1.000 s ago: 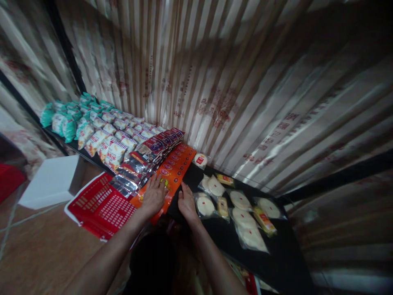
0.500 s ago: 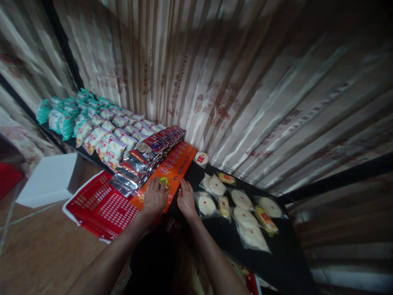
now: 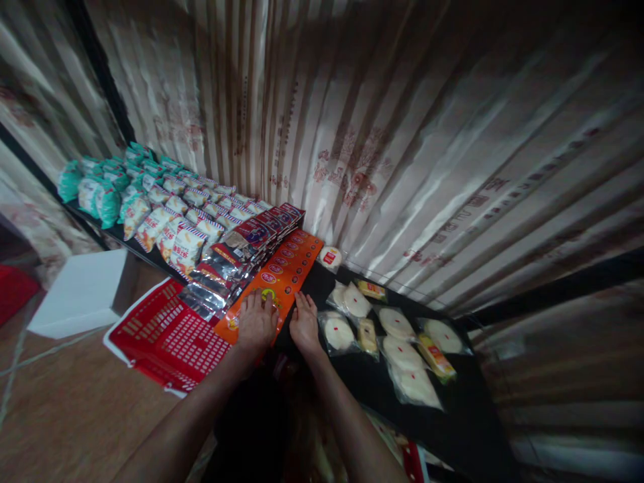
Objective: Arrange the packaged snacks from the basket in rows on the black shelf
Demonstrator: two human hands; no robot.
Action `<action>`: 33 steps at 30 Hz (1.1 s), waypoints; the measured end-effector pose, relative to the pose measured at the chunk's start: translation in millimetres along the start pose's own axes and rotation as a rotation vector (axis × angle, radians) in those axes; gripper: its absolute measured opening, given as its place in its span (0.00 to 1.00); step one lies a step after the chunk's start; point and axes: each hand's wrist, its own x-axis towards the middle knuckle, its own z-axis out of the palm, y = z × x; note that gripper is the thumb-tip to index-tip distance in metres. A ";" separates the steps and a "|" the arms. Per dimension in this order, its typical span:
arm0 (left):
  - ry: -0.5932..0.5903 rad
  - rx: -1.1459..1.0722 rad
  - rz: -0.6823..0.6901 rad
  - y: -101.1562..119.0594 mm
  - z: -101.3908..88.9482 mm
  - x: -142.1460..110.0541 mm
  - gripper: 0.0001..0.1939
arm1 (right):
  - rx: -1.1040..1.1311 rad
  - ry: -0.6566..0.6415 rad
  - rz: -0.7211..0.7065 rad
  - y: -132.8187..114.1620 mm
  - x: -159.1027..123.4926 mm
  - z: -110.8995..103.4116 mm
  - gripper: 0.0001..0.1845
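Observation:
Several orange snack packets (image 3: 284, 268) lie in a row running from the front edge of the black shelf (image 3: 347, 396) towards the curtain. My left hand (image 3: 257, 322) rests flat on the nearest orange packet, fingers stretched out. Along the right edge of that row, my right hand (image 3: 304, 322) stands with its fingers straight and its side against the packets. Dark red and silver packets (image 3: 241, 245) overlap in a stack directly left of the orange ones. Neither hand is wrapped round anything.
Striped-top snack bags (image 3: 184, 248) and green bags (image 3: 106, 201) fill the shelf's left end. Right of my hands lie round white flatbreads (image 3: 338, 332) in clear wrap and yellow packs (image 3: 437, 359). A red basket (image 3: 186, 342) and white box (image 3: 80, 292) are at lower left; a pleated curtain (image 3: 352, 154) hangs behind.
My left hand has shifted slightly to the right on the orange packet. My right hand has moved up against the row's edge. The view has turned a little.

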 end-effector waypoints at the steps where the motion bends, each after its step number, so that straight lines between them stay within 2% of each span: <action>1: 0.004 -0.005 0.000 -1.5 0.2 -0.9 0.22 | 0.001 -0.004 0.002 -0.2 -0.2 -0.4 0.29; 9: -0.010 -0.044 0.036 -18.6 3.6 -19.3 0.24 | 0.029 0.016 0.034 -1.2 0.3 -0.2 0.30; 24: -0.021 0.018 0.039 -7.3 -2.5 -22.2 0.24 | 0.028 0.017 0.026 0.2 1.3 0.9 0.30; 33: 0.010 -0.003 0.052 -8.4 5.3 -24.8 0.24 | 0.022 0.020 0.021 0.4 -0.4 -0.1 0.30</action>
